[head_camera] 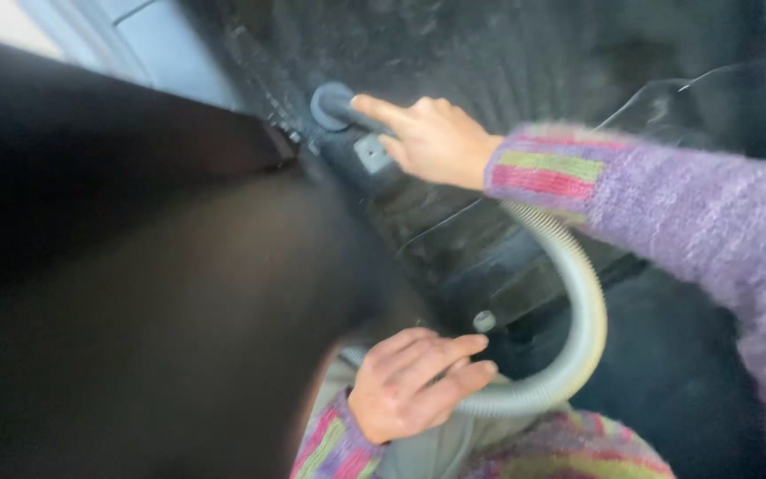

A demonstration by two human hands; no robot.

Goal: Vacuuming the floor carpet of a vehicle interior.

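Gripping the dark vacuum nozzle (347, 111), the person's right hand (436, 142) reaches forward onto the black car floor mat (507, 53), its fingers (383, 111) closed around the nozzle's handle with the index finger stretched along the top. The nozzle's round mouth sits at the mat's near-left edge, just beside a pale grey door sill (161, 44) that runs across the upper left corner. From the nozzle a grey ribbed hose (582, 310) curves down under the right wrist and loops back toward the person. The left hand (410, 381) holds that hose lower down, its fingers (454, 350) curled loosely over it near the lap. Both arms wear a fuzzy purple sweater with pink and green striped cuffs (547, 173). A large dark shape, blurred, fills the left side of the view.
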